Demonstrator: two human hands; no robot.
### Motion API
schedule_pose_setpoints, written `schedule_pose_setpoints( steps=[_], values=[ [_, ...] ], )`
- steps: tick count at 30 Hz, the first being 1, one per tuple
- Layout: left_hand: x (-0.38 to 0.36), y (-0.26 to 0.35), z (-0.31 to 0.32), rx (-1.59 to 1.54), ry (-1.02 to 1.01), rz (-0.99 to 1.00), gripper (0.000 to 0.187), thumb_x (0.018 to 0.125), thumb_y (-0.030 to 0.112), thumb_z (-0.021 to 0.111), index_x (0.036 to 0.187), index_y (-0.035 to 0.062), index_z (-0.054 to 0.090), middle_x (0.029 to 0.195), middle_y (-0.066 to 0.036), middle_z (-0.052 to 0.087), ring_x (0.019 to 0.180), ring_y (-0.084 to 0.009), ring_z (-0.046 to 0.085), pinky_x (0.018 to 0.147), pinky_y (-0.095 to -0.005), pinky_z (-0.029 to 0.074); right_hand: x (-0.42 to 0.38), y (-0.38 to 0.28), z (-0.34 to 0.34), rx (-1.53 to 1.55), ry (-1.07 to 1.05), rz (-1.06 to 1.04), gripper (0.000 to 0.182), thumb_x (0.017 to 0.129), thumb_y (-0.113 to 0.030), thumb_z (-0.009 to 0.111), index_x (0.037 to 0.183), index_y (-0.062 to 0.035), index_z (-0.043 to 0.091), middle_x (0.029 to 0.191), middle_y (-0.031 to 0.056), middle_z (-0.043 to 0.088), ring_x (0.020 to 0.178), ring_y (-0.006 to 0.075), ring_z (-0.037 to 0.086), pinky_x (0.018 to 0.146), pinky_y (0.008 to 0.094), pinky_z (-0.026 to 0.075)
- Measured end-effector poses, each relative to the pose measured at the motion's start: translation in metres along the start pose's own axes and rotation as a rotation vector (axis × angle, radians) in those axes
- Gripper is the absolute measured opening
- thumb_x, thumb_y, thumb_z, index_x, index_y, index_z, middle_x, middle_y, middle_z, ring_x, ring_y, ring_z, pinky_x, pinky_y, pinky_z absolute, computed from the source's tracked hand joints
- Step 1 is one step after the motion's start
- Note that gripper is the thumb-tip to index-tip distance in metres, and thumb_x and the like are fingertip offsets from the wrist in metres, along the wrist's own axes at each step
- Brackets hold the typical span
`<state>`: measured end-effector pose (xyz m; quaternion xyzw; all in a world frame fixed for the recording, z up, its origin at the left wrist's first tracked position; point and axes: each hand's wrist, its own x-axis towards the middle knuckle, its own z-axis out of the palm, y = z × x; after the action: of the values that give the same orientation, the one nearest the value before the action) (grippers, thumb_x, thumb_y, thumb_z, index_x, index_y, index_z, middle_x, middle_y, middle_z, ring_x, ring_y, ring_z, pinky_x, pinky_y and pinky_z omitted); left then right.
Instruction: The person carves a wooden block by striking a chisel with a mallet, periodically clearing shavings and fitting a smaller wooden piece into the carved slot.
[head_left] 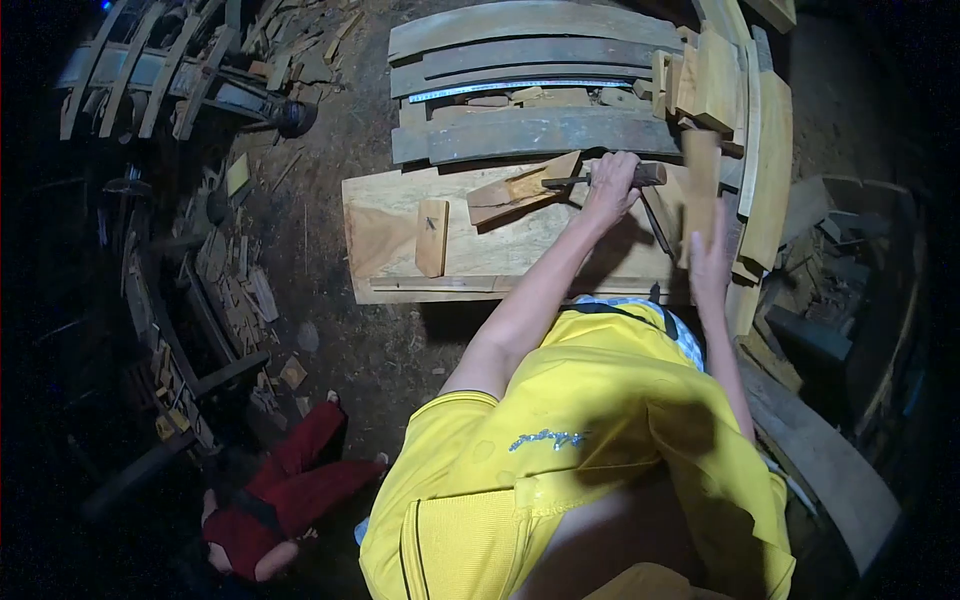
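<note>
My left hand is wrapped round a chisel, whose dark blade points left. Its tip is at the hollow cut in a wooden block, which lies at an angle on the workbench. To the right, my right hand grips the lower end of a flat wooden bat, slightly blurred and raised near the chisel's handle end. A thin dark tool lies between the two hands. Further left on the bench is a smaller wooden piece with a dark mark on it.
Curved grey boards lie behind the work, with a ruler-like strip among them. Wooden blocks and long planks are stacked on the right. A person in red is at the lower left, near scattered offcuts.
</note>
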<state>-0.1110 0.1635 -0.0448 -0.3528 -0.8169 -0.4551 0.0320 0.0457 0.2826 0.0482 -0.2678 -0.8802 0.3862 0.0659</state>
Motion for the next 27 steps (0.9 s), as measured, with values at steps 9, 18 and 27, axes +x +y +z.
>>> schedule_pose_setpoints(
  steps=[9, 18, 27],
  values=[
    [-0.008, -0.003, -0.004, 0.051, -0.082, -0.049, 0.038, 0.061, 0.004, 0.067, 0.094, 0.0065, 0.048, 0.089, -0.013, 0.050, 0.086, -0.0331, 0.047, 0.075, -0.0427, 0.036, 0.003, 0.003, 0.022, 0.029, -0.004, -0.082, 0.059, 0.091, -0.014, 0.043, 0.142, -0.0067, 0.014, 0.142, 0.0204, 0.025, 0.129, 0.0316, 0.030, 0.105, 0.0369, 0.025],
    [-0.010, -0.019, -0.022, 0.069, -0.028, -0.040, 0.035, 0.064, 0.003, 0.062, 0.096, 0.0061, 0.049, 0.088, -0.015, 0.050, 0.085, -0.0348, 0.047, 0.073, -0.0434, 0.037, 0.003, 0.000, 0.032, -0.023, -0.240, -0.033, 0.063, 0.092, -0.018, 0.044, 0.143, -0.0196, 0.009, 0.135, 0.0259, 0.035, 0.111, 0.0422, 0.049, 0.092, 0.0421, 0.039],
    [-0.100, -0.058, -0.174, -0.498, 0.585, -0.737, 0.028, 0.078, 0.014, 0.070, 0.098, 0.0000, 0.056, 0.094, -0.008, 0.058, 0.079, -0.0139, 0.057, 0.071, -0.0249, 0.047, 0.013, 0.014, -0.017, -0.026, 0.089, -0.121, 0.058, 0.092, -0.016, 0.043, 0.142, -0.0088, 0.015, 0.142, 0.0186, 0.027, 0.128, 0.0305, 0.034, 0.103, 0.0360, 0.029]
  ],
)
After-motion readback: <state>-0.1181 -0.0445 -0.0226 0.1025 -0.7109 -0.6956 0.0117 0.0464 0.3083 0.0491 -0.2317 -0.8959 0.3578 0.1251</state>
